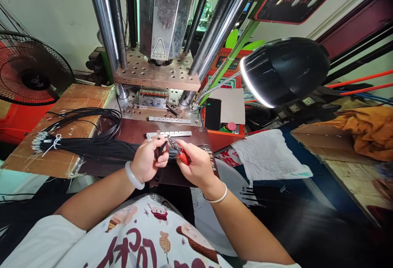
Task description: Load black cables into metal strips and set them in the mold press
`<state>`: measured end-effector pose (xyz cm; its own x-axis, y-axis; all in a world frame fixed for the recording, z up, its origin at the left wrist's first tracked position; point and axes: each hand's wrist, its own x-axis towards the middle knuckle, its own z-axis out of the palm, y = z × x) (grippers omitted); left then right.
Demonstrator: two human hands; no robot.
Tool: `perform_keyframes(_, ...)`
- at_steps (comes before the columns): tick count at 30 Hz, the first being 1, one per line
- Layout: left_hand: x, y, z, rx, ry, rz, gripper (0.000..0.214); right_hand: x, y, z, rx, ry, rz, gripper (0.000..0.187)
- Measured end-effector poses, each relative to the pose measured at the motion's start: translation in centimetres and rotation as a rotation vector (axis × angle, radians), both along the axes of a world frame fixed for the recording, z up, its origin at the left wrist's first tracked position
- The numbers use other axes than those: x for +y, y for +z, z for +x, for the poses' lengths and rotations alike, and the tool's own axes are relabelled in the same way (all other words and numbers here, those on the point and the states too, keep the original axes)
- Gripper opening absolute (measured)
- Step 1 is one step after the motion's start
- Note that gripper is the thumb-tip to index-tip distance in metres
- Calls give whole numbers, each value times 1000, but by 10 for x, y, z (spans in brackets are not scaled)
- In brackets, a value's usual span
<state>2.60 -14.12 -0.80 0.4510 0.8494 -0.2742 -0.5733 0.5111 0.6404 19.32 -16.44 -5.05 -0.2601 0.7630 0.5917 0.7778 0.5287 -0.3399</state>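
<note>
Red-handled little metal cutters (180,153) are clenched in the right hand (196,165) at centre frame, nose aimed left at the thin black cable end (161,150) that the left hand (149,159) pinches tight between thumb and fingers, probably to hold the tip steady. The long black cable bundle (92,139) trails off mid-left over the cardboard-covered bench (58,162), tied with a white twist (55,142) so it doesn't sprawl, and the black dome lamp (285,71) at right leans in over both hands.

Dark bench (132,131), cable bundle (92,147), metal strip (173,134)
</note>
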Motion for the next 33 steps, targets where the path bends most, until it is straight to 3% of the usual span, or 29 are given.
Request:
perform_keyframes(2, 2, -1, 0, 44, -14, 31, 28, -3, 9, 2, 263, 82, -173, 31)
perform_keyframes(5, 4, -3, 3, 165, -101, 84, 31, -4, 37, 7, 605, 216, -410, 31)
perform_keyframes(7, 3, -5, 7, 232, -157, 104, 31, 1, 60, 8, 612, 328, -513, 32)
perform_keyframes(9, 2, -6, 12, 265, -180, 125, 35, 9, 79, 7, 486, 459, -585, 27)
perform_keyframes(12, 0, -7, 14, 265, -171, 151, 41, 17, 93, 4, 393, 589, -679, 20)
perform_keyframes(15, -1, -7, 12, 257, -124, 170, 44, 17, 90, 2, 620, 510, -792, 22)
perform_keyframes(18, -2, -7, 8, 305, 12, 243, 41, 13, 82, 4, 881, 368, -882, 33)
perform_keyframes(21, -2, -6, 8, 347, 51, 318, 39, 11, 79, 4, 937, 325, -918, 38)
perform_keyframes(24, -2, -2, 6, 287, -30, 261, 40, 11, 74, 5, 850, 302, -802, 43)
perform_keyframes(26, -2, 1, 4, 206, -69, 192, 34, 11, 66, 7, 714, 187, -538, 46)
perform_keyframes(30, -2, 5, -3, 91, -125, 122, 23, 5, 37, 9, 212, -45, -8, 52)
perform_keyframes(33, -2, 6, -5, 34, -173, 87, 23, -1, 21, 8, -92, -138, 123, 62)
